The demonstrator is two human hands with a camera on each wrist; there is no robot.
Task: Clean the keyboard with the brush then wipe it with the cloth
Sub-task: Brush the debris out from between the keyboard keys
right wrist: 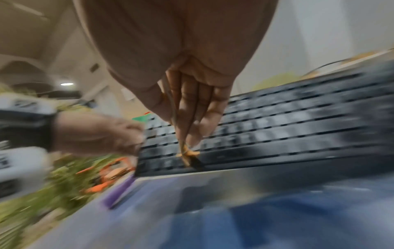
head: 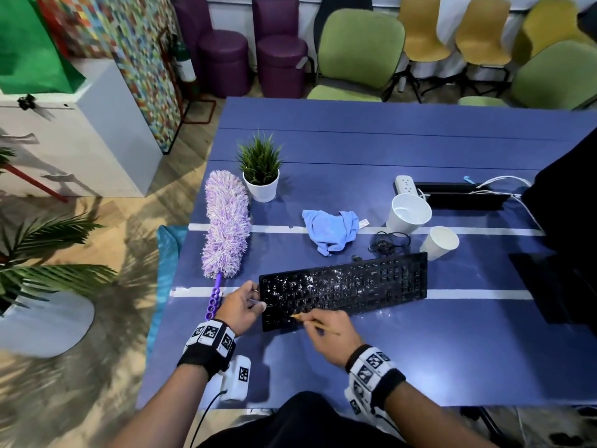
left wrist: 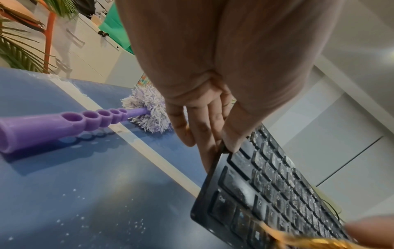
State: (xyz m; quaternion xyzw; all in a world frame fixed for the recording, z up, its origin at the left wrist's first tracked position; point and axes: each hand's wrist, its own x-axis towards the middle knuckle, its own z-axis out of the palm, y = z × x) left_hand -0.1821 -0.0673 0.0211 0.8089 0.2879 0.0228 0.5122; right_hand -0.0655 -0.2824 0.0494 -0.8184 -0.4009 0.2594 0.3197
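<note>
A black keyboard [head: 344,291] dusted with white specks lies near the front of the blue table [head: 355,150]. My left hand [head: 248,302] grips its left edge, thumb on top and fingers beneath, as the left wrist view shows at the keyboard [left wrist: 277,193]. My right hand [head: 319,331] pinches a thin yellow brush [head: 315,323], its tip on the keys at the front left. In the blurred right wrist view the brush [right wrist: 185,151] touches the keyboard [right wrist: 277,128]. A crumpled blue cloth [head: 331,231] lies behind the keyboard.
A purple fluffy duster [head: 226,227] lies left of the keyboard, its handle [left wrist: 64,123] beside my left hand. Behind are a potted plant [head: 260,169], two white cups [head: 408,215] [head: 439,242], a coiled cable [head: 387,242] and a power strip [head: 407,184]. White specks dot the table.
</note>
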